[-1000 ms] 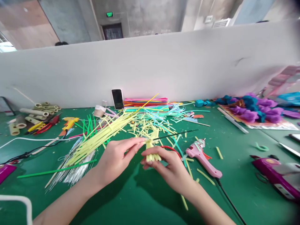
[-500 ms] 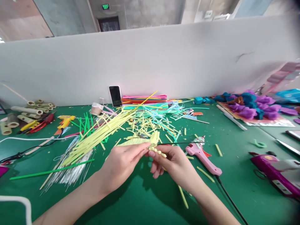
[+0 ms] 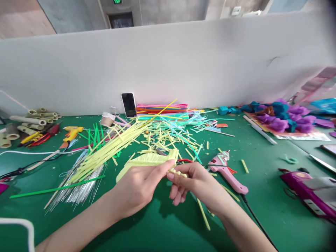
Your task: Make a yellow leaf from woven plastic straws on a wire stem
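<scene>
Above the table's near middle, my left hand (image 3: 141,183) is closed, its thumb and forefinger pinching one end of a pale yellow knobbly twisted strip (image 3: 181,173). My right hand (image 3: 194,182) pinches the same strip from the other side, its lower fingers curled. Behind my left hand shows a pale yellow feather-like piece (image 3: 147,159) with a fringed edge; whether my fingers hold it too, I cannot tell. A thin dark rod (image 3: 204,165) runs rightward from near my fingertips. Red-handled pliers (image 3: 186,160) lie partly hidden behind my right hand.
Pale yellow pipe cleaners (image 3: 107,152) and cut bits spread ahead, over silver wires (image 3: 84,185). A pink glue gun (image 3: 229,176) lies to the right, a yellow one (image 3: 72,134) to the left. A phone (image 3: 128,105) leans on the white partition (image 3: 168,66). Purple flowers (image 3: 298,119) sit far right.
My left forefinger has shifted up and right along the strip. More of the feather-like piece and the red pliers handle now show. The dark rod's right end dips lower.
</scene>
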`<state>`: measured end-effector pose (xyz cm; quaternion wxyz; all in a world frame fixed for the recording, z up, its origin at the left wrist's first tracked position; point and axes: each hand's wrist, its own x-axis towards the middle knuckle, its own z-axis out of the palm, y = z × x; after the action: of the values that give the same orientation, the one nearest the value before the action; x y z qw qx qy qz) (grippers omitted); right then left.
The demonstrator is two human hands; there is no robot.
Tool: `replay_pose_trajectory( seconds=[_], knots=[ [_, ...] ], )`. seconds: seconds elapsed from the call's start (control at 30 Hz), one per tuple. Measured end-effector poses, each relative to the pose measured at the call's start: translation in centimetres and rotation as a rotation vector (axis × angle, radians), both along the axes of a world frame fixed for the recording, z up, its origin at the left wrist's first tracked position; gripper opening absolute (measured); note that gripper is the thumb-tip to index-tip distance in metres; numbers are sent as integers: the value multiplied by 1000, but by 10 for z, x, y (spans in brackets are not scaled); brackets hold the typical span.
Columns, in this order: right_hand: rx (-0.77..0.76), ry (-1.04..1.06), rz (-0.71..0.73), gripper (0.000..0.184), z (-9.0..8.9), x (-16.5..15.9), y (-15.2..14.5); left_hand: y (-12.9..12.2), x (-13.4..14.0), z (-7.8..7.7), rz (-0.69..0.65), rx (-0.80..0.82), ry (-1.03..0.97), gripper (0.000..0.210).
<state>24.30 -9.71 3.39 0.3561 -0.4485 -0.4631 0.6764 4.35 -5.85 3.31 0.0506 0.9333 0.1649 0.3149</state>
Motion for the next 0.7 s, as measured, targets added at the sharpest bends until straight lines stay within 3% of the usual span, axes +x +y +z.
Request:
replay_pose_trajectory(
  seconds=[0.17,0.33,0.43,0.53,0.7],
  knots=[
    [-36,-22,-7,43,1,1,2,-2,1,0,-33,107,-34,42],
    [83,-36,23,38,-1,-1,0,-4,-4,-6,-25,133,-21,38],
    [165,5,-6,37,-5,-8,-8,-6,-10,-13,70,125,-57,43],
    [275,33,-127,33,-10,-14,-16,-9,-14,-17,214,127,-133,46],
    [527,-298,-256,19,-17,-18,-17,-14,-12,-17,266,182,-192,43]
  ],
)
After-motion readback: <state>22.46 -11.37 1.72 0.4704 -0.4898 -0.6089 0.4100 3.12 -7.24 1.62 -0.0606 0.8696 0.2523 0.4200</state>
